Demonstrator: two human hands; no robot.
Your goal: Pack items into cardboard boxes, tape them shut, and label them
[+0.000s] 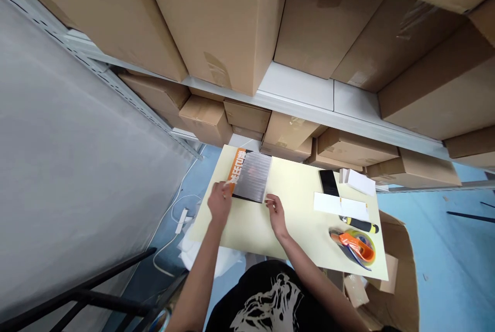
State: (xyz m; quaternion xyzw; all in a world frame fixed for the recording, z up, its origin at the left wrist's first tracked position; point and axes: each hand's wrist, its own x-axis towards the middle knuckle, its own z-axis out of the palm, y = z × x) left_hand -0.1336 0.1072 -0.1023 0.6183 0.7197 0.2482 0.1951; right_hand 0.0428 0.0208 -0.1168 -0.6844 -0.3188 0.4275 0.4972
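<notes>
Our left hand, fingers nearly closed, is likely steadying the packet at left; our right hand, half-curled, is resting beside its near-right corner; grips unclear.

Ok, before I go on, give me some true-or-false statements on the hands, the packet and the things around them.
1. The left hand is at the near end of the packet's orange strip. True.
2. That strip runs along the packet's right edge. False: it runs along the left edge.
3. The black-and-yellow tool lies on the table. True.
4. The phone lies on the table's left half. False: it lies on the right half.
5. The right hand is gripping the phone. False: it is by the packet's near right corner.
6. Cardboard boxes stand on the shelf beyond the table. True.
</notes>
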